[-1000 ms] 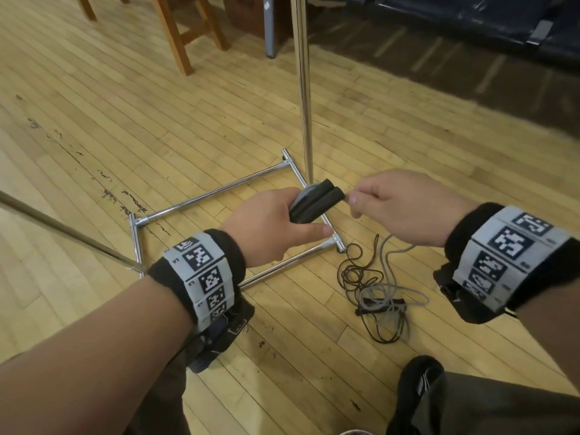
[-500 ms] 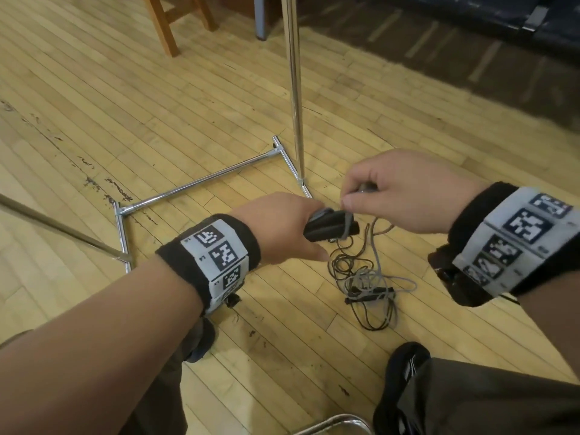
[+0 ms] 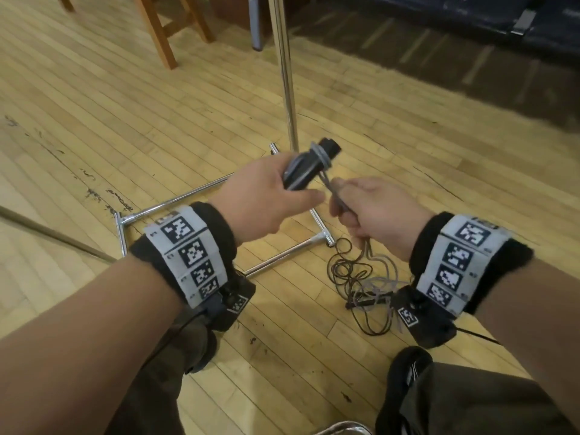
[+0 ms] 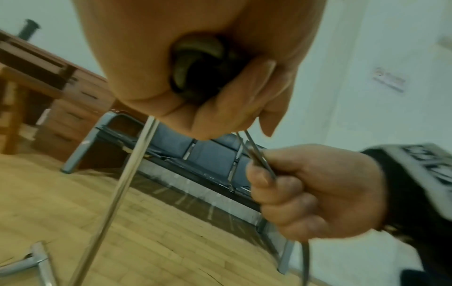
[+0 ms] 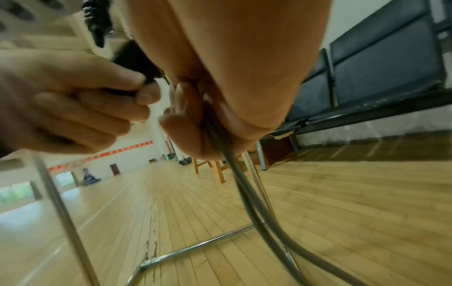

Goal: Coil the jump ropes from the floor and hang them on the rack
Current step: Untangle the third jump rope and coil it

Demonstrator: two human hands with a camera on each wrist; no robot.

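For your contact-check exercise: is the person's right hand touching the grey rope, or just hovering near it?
Touching. In the left wrist view the right hand has its fingers curled round the grey rope, which runs taut up to the handles in the left hand.

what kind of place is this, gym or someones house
Most likely a gym or sports hall, not a house: a wide strip-wood floor running far back in the right wrist view, a red banner on the far wall, and a row of linked dark seats along the side.

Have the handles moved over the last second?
Yes. The handles in the left hand have gone up and tilted, ending by the foot of the rack pole, farther from the near corner of the base.
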